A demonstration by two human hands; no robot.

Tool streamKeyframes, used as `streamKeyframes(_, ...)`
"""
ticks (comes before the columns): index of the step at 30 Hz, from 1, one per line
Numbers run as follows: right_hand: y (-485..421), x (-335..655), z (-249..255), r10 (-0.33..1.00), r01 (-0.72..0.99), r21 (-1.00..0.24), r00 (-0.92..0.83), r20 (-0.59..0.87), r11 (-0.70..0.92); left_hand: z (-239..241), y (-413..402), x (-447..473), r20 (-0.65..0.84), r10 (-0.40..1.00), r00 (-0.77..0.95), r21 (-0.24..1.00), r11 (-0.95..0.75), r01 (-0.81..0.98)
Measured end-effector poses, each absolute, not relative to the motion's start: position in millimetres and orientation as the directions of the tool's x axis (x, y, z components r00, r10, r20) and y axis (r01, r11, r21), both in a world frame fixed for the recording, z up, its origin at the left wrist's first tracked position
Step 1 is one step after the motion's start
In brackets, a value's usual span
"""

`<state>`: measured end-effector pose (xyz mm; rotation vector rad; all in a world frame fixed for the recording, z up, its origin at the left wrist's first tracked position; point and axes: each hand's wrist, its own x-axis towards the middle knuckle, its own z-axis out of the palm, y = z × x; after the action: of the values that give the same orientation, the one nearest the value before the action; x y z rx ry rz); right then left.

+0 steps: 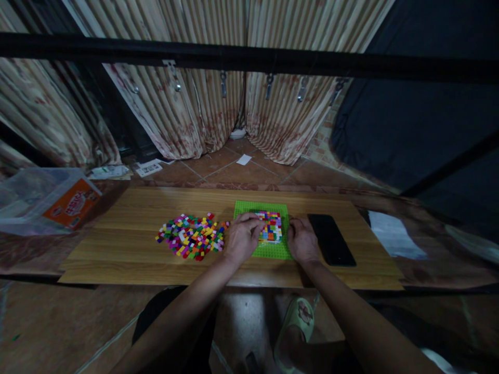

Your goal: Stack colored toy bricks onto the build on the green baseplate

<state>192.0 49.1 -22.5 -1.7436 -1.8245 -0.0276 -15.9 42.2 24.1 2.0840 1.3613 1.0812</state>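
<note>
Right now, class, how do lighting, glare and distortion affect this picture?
In the head view: dim light, the dark fabric at right losing most detail; a pale sheen on the floor below the tabletop; apparent wide-lens stretching towards the edges; loose bricks slightly soft, studs hard to make out.

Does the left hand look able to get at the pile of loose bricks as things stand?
Probably yes. The left hand is at the left side of the green board, and the loose bricks lie uncovered just left of it, with nothing visible blocking the way.
</note>
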Motion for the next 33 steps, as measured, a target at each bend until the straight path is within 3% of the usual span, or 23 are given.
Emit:
streamKeyframes(8,49,192,-24,0.896,0.905,-0.403,0.061,0.439,0.135,28,37,-11,0.360,0.922,0.140,0.703,-0.367,0.609)
streamKeyframes(13,49,192,-23,0.900,0.911,-0.392,0.063,0.431,0.125,28,39,-7,0.348,0.934,0.076,0.782,-0.334,0.527)
streamKeyframes(17,49,192,-23,0.903,0.909,-0.400,0.068,0.424,0.119,27,43,-4,0.259,0.965,-0.040,0.864,-0.213,0.456)
streamKeyframes(24,49,194,-24,0.906,0.908,-0.397,0.053,0.419,0.131,17,54,5,-0.026,0.984,-0.174,0.971,0.066,0.229)
streamKeyframes(30,49,193,-25,0.900,0.917,-0.376,0.046,0.434,0.135,16,53,9,-0.098,0.980,-0.171,0.990,0.115,0.087)
streamKeyframes(33,49,192,-24,0.902,0.919,-0.373,0.052,0.429,0.125,16,53,9,-0.109,0.978,-0.178,0.985,0.131,0.114)
